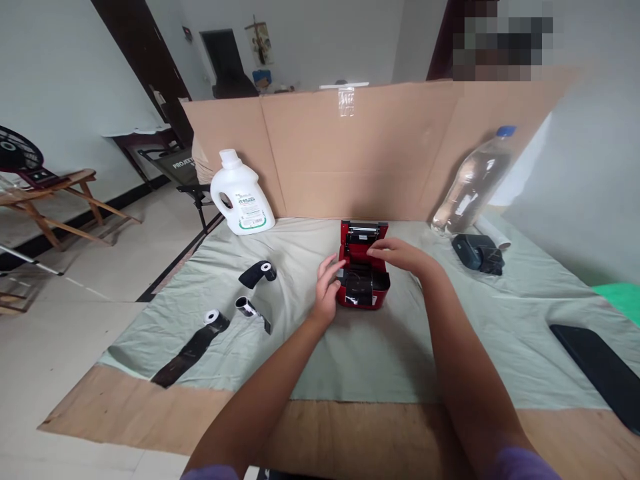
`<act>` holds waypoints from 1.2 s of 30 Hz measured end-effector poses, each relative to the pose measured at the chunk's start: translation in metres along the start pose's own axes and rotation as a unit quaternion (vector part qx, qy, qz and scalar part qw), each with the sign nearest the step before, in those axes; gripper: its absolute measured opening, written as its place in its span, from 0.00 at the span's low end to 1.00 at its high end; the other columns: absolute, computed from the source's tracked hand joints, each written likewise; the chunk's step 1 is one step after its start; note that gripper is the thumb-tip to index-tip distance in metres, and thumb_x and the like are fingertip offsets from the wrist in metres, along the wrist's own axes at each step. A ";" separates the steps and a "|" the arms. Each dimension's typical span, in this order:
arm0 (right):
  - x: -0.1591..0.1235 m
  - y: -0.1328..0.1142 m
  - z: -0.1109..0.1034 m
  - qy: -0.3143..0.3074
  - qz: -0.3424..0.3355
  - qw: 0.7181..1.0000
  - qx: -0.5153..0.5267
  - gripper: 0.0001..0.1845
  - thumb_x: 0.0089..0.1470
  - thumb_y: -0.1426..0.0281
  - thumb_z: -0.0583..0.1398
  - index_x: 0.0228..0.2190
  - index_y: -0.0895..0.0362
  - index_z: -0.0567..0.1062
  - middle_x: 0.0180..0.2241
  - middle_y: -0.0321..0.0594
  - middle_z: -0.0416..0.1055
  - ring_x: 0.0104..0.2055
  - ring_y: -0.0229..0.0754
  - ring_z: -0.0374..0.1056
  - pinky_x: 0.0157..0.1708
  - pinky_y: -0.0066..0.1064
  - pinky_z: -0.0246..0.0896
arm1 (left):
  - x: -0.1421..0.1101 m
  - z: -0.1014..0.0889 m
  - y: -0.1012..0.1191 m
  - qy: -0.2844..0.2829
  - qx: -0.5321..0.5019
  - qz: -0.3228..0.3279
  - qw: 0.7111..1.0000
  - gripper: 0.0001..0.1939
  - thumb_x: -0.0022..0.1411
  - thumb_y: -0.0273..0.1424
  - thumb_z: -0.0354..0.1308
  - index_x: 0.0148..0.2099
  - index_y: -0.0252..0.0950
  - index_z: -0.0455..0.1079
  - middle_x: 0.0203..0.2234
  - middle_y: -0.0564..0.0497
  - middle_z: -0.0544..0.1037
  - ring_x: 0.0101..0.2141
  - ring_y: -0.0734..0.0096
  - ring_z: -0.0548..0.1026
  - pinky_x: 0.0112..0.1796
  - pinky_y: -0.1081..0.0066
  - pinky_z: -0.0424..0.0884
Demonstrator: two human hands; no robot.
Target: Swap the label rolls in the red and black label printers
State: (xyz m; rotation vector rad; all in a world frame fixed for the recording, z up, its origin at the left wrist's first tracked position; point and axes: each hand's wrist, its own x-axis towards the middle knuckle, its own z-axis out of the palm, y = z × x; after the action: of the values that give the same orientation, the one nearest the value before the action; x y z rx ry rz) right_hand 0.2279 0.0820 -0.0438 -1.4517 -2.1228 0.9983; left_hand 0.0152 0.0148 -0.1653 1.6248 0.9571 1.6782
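Note:
A small red and black printer (364,293) stands on the cloth in front of me with its lid (364,231) raised. A strip of black film (359,288) hangs over its front edge. My left hand (327,293) is at the printer's left side, fingers spread, thumb at the rim. Over the right side reaches my right hand (399,255), fingers stretched out toward the inside; its thumb is hidden. To the left lie a roll with black film (260,271), a roll with a short tail (246,307) and a roll with a long black strip (193,347).
A white jug (241,193) and a clear bottle with a blue cap (473,180) stand before the cardboard screen (350,153). A dark device (477,253) sits at right behind a black phone-like slab (597,367). A pixelated area covers the upper right.

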 end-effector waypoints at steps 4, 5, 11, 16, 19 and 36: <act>0.000 0.011 -0.014 0.159 0.032 0.986 0.026 0.18 0.55 0.53 0.61 0.30 0.56 0.78 0.35 0.43 0.78 0.41 0.50 0.71 0.46 0.41 0.63 | -0.003 0.000 0.006 -0.081 0.114 0.119 0.983 0.24 0.61 0.31 0.53 0.59 0.41 0.74 0.65 0.43 0.66 0.65 0.51 0.61 0.65 0.46 0.58; 0.003 0.014 -0.013 0.210 0.040 0.976 0.048 0.18 0.54 0.53 0.61 0.32 0.56 0.77 0.37 0.45 0.78 0.42 0.50 0.70 0.46 0.42 0.63 | -0.003 0.002 0.007 -0.084 0.139 0.144 0.976 0.23 0.60 0.30 0.54 0.57 0.41 0.74 0.64 0.43 0.66 0.64 0.50 0.61 0.64 0.45 0.58; 0.022 0.019 0.009 0.280 0.011 0.933 0.225 0.28 0.50 0.47 0.61 0.44 0.54 0.74 0.45 0.44 0.76 0.45 0.48 0.70 0.47 0.42 0.65 | -0.002 0.005 0.011 -0.048 0.225 0.251 0.940 0.17 0.64 0.23 0.54 0.48 0.43 0.80 0.60 0.44 0.70 0.61 0.55 0.63 0.61 0.48 0.63; 0.008 0.019 0.028 0.294 -0.014 0.920 0.259 0.22 0.50 0.47 0.60 0.32 0.53 0.73 0.36 0.40 0.74 0.44 0.48 0.68 0.48 0.43 0.64 | -0.005 -0.002 0.020 -0.048 0.244 0.291 0.924 0.17 0.66 0.22 0.54 0.49 0.44 0.80 0.55 0.45 0.74 0.57 0.58 0.67 0.57 0.52 0.66; -0.009 0.030 0.046 0.301 -0.044 0.910 0.282 0.14 0.48 0.55 0.63 0.30 0.52 0.73 0.43 0.40 0.73 0.50 0.50 0.67 0.52 0.43 0.64 | -0.008 -0.004 0.021 -0.045 0.246 0.297 0.921 0.17 0.67 0.23 0.54 0.48 0.44 0.81 0.55 0.44 0.73 0.56 0.58 0.67 0.57 0.53 0.67; -0.020 0.051 0.096 0.268 -0.030 0.863 0.427 0.33 0.47 0.64 0.58 0.57 0.50 0.69 0.61 0.42 0.70 0.64 0.51 0.64 0.63 0.44 0.61 | 0.007 -0.010 0.001 -0.060 0.262 0.113 0.957 0.39 0.56 0.38 0.65 0.69 0.39 0.61 0.51 0.42 0.76 0.50 0.54 0.73 0.53 0.55 0.68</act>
State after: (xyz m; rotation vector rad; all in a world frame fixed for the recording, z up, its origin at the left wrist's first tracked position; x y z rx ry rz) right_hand 0.2055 0.0422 -0.1441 -1.0157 -1.0793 1.1259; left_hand 0.0049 0.0194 -0.1602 2.2277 1.2671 1.5228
